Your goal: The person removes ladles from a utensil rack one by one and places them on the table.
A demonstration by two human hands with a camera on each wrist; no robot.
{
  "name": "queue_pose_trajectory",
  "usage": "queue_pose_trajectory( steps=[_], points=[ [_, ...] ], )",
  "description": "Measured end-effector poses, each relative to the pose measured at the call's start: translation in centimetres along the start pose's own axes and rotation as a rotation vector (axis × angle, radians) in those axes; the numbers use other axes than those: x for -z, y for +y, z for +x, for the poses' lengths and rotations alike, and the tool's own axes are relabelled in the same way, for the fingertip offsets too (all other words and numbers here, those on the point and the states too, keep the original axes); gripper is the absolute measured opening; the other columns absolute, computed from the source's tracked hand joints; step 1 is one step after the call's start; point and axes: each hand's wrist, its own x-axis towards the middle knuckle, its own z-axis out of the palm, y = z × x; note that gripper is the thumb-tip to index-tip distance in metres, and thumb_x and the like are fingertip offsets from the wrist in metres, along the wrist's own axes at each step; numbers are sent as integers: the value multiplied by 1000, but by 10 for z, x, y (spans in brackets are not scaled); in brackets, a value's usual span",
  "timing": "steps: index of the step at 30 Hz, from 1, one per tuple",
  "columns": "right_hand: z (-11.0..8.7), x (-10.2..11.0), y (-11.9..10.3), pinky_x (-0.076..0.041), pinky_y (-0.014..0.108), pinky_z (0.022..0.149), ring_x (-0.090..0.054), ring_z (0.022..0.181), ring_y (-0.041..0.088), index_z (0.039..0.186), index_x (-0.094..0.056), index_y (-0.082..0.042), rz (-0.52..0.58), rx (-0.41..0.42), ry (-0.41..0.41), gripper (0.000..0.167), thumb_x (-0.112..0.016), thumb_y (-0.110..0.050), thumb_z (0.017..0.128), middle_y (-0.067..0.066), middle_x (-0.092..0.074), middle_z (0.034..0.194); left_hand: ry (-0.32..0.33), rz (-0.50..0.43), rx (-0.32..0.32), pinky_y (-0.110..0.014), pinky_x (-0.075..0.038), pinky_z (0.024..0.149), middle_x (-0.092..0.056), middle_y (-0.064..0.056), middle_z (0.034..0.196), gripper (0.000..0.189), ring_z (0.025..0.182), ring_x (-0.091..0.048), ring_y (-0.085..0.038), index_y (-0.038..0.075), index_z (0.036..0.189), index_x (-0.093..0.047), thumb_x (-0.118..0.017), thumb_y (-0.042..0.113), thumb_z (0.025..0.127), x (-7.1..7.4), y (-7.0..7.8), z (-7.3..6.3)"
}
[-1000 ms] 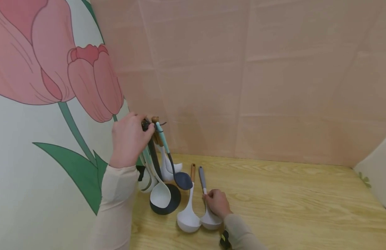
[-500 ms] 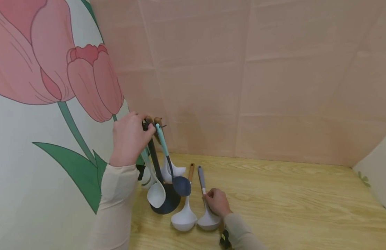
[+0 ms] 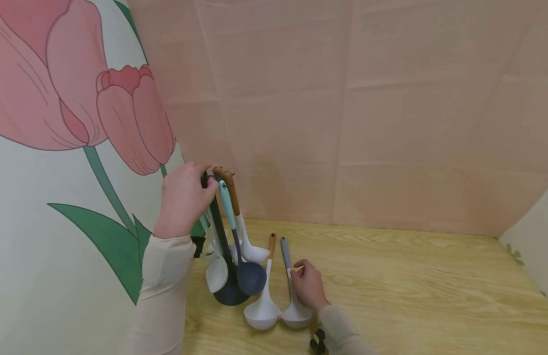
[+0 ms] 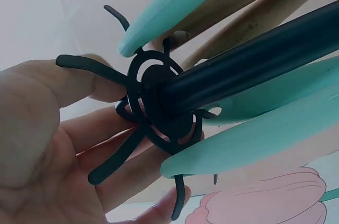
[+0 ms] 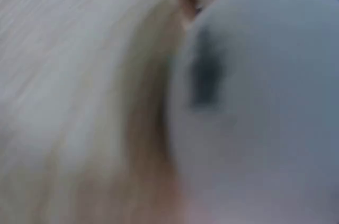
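Observation:
My left hand (image 3: 183,199) holds the hooked top of a black rotating utensil rack (image 3: 218,222); in the left wrist view, thumb and fingers surround its hook ring (image 4: 139,86). From the hooks hang a turquoise-handled dark blue ladle (image 3: 252,277), a pale spoon-like utensil (image 3: 217,275) and brown-handled white utensils (image 3: 255,254). On the table my right hand (image 3: 309,286) pinches the shaft of a grey-handled ladle (image 3: 296,315), its fingertips partly hidden. A wooden-handled white ladle (image 3: 261,315) lies just left of it. The right wrist view is blurred, filled by a pale ladle bowl (image 5: 265,102).
The wood-grain table (image 3: 411,286) extends to the right of the ladles. A pink cloth backdrop (image 3: 345,123) closes off the back. Close to the left arm stands a white wall with a painted tulip (image 3: 132,118). The rack rests on a round black base (image 3: 229,296).
The rack has turned clockwise seen from above: the blue ladle swings toward the front, the pale one leftward, a brown-handled one round to the right. My right fingers shift slightly up the ladle.

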Motion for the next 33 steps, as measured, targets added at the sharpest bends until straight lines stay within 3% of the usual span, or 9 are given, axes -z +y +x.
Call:
queue_pose_trajectory(
  steps=[8,14,17,21,26,30,33],
  points=[
    [-4,0,-40,-42,22,48,-49,56,8,104,-65,-1,123,164,59,15,-67,-4,90,3,-59,75,41,-11,-11,-46,-45,55,-70,-17,86,26,64,-59,-30,4,107,-76,-53,15,100,-4,-1,2],
    [-15,0,-82,-44,21,53,-51,62,9,105,-67,-3,139,256,20,15,-69,-5,91,2,-60,79,9,-71,11,-48,-49,64,-72,-22,96,30,71,-64,-34,1,117,-73,-50,13,101,-6,-1,3],
    [-21,1,-103,-45,22,55,-52,62,10,106,-69,-3,140,303,-12,15,-69,-9,92,1,-62,81,-4,-108,21,-45,-49,62,-72,-24,100,32,68,-63,-33,-1,122,-70,-48,10,101,-7,-2,3],
    [-29,3,-127,-47,22,57,-53,61,9,106,-71,-5,150,360,-54,15,-69,-11,93,1,-66,86,1,-129,20,-40,-44,54,-71,-21,84,31,56,-57,-28,-1,121,-70,-49,8,101,-9,-2,2],
    [-33,4,-145,-52,24,57,-59,61,8,122,-67,-4,207,385,-202,28,-66,-15,96,7,-71,108,11,-141,8,-35,-39,50,-67,-17,72,30,48,-50,-23,0,121,-70,-49,7,101,-11,-3,2],
    [-32,3,-154,-54,28,58,-65,69,12,137,-59,-12,264,351,-347,39,-63,-18,99,10,-64,131,19,-135,12,-37,-41,51,-71,-19,81,31,51,-53,-24,0,124,-69,-50,8,101,-11,-3,1],
    [-31,0,-158,-54,30,57,-67,75,15,143,-53,-16,288,341,-410,44,-62,-20,100,9,-59,140,25,-130,14,-38,-43,52,-72,-21,89,31,55,-56,-26,0,124,-69,-50,9,101,-12,-3,0]
  ],
)
